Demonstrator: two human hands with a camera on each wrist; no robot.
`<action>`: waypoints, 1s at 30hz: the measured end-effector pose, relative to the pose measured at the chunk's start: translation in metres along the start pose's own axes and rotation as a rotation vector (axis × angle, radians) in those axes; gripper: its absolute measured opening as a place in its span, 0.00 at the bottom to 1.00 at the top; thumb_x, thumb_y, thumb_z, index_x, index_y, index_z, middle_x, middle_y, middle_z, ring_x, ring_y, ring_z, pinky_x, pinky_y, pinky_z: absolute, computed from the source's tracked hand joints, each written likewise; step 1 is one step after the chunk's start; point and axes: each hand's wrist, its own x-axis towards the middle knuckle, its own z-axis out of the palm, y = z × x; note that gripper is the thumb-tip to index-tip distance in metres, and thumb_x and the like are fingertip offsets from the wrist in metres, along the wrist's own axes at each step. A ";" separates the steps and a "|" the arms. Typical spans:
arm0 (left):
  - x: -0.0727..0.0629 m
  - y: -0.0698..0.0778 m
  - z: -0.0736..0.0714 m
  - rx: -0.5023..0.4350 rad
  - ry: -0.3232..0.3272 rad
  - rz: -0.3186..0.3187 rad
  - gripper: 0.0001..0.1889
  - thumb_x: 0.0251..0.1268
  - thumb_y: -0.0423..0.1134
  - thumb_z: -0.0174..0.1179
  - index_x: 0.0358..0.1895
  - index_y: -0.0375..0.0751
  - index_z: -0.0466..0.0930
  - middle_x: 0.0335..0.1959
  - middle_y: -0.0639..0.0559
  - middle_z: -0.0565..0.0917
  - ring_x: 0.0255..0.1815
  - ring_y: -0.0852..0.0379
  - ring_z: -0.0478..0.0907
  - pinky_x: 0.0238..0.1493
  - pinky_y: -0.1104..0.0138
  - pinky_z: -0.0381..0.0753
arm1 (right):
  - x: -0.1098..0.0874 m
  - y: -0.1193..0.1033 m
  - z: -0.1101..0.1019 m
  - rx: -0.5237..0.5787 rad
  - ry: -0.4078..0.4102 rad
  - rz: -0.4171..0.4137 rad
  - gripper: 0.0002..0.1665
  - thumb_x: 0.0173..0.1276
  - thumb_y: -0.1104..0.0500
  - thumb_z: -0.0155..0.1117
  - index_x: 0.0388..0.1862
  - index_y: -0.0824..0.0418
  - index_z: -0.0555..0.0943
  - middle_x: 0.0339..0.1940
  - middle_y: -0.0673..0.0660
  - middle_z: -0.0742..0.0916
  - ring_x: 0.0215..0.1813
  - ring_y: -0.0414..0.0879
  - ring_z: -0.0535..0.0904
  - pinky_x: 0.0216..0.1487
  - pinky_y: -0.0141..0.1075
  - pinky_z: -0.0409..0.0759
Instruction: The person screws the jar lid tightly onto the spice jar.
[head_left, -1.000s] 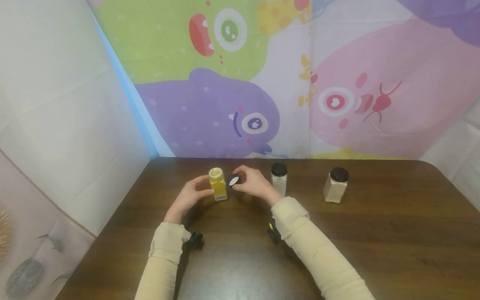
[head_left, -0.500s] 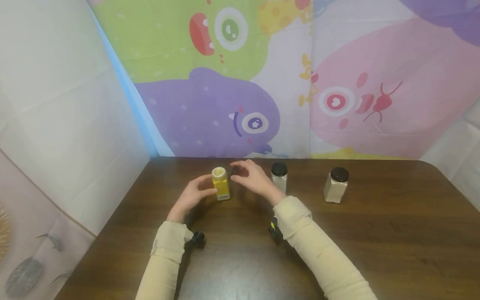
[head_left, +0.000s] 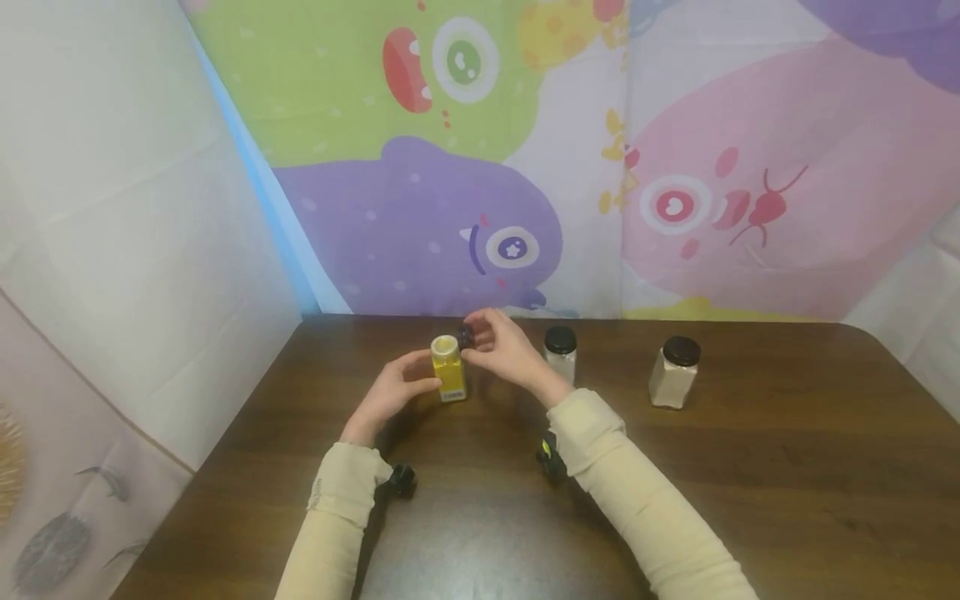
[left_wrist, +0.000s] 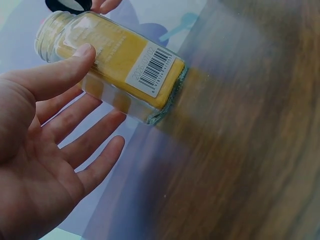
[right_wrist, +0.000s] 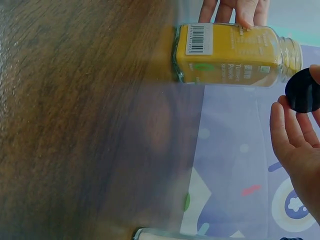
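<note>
A square glass spice jar [head_left: 450, 379] of yellow powder stands uncapped on the table. My left hand [head_left: 393, 387] holds it from the left, thumb on the near face and fingers behind. In the left wrist view a barcode label marks the jar [left_wrist: 117, 60] near its base, and the ring and little fingers spread away from the glass. My right hand [head_left: 508, 354] pinches a round black lid [head_left: 466, 337] just right of the jar's mouth. From the right wrist, the lid [right_wrist: 302, 92] appears tilted on edge beside the threaded neck, its dark top showing.
Two more jars with black lids and pale contents stand to the right: one jar [head_left: 560, 367] just behind my right wrist, the other jar [head_left: 672, 379] farther right. A cartoon-printed cloth [head_left: 420, 225] hangs behind the dark wooden table [head_left: 480, 500].
The jar has shifted slightly right with my left hand. My right hand has carried the lid a little farther back, turning its white inside out of the head view.
</note>
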 end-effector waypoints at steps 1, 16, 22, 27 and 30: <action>0.000 0.000 0.000 0.000 -0.005 0.006 0.28 0.54 0.40 0.64 0.60 0.42 0.68 0.59 0.44 0.74 0.57 0.45 0.72 0.57 0.54 0.71 | 0.000 0.000 0.000 -0.008 -0.001 -0.010 0.27 0.53 0.66 0.66 0.53 0.65 0.70 0.50 0.62 0.75 0.48 0.53 0.79 0.48 0.34 0.79; -0.001 0.003 0.004 -0.016 -0.005 -0.010 0.28 0.54 0.41 0.64 0.60 0.42 0.68 0.59 0.45 0.73 0.58 0.47 0.71 0.57 0.54 0.70 | 0.003 -0.009 0.002 -0.132 -0.065 -0.104 0.25 0.56 0.64 0.65 0.54 0.62 0.73 0.50 0.59 0.80 0.50 0.50 0.79 0.50 0.35 0.77; 0.001 0.002 0.004 -0.010 -0.007 -0.018 0.29 0.54 0.40 0.64 0.61 0.42 0.68 0.59 0.45 0.73 0.57 0.46 0.72 0.57 0.54 0.71 | 0.003 -0.010 0.004 -0.206 -0.079 -0.155 0.21 0.56 0.65 0.65 0.51 0.61 0.77 0.48 0.57 0.81 0.50 0.49 0.78 0.53 0.34 0.76; 0.000 0.004 0.004 -0.015 -0.014 -0.037 0.30 0.55 0.41 0.64 0.62 0.42 0.67 0.61 0.44 0.72 0.59 0.45 0.70 0.58 0.53 0.70 | 0.004 -0.009 0.007 -0.238 -0.088 -0.186 0.20 0.57 0.66 0.64 0.51 0.60 0.78 0.49 0.57 0.80 0.49 0.49 0.78 0.49 0.34 0.78; 0.000 0.003 0.003 -0.031 -0.024 -0.039 0.31 0.55 0.41 0.64 0.63 0.41 0.65 0.62 0.43 0.70 0.60 0.44 0.69 0.59 0.52 0.68 | 0.005 -0.009 0.008 -0.259 -0.099 -0.197 0.19 0.58 0.66 0.63 0.50 0.60 0.79 0.50 0.58 0.80 0.50 0.50 0.77 0.49 0.37 0.79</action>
